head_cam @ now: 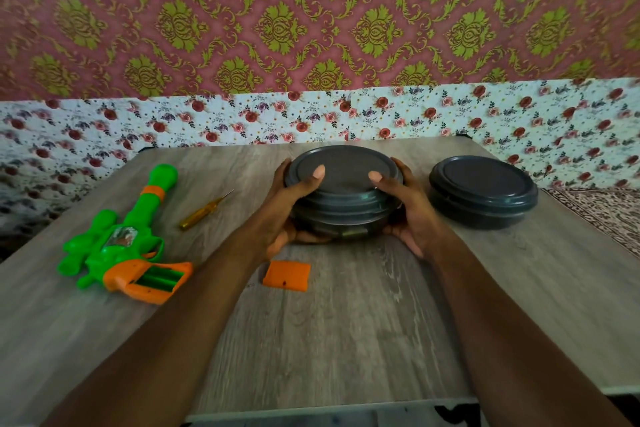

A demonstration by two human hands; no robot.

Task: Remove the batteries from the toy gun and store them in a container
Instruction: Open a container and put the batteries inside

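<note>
A dark grey round container (343,215) stands mid-table with its lid (343,172) on top. My left hand (291,208) grips its left side, thumb on the lid. My right hand (405,211) grips its right side, thumb on the lid too. Through the see-through wall a battery (353,234) shows at the bottom. The green and orange toy gun (121,239) lies at the left, its battery bay open and showing no batteries. The orange battery cover (286,276) lies loose in front of the container.
A second dark grey lidded container (483,191) stands to the right. A small yellow-handled screwdriver (204,211) lies between the gun and the held container. The wooden table (329,340) ends close to a floral wall behind.
</note>
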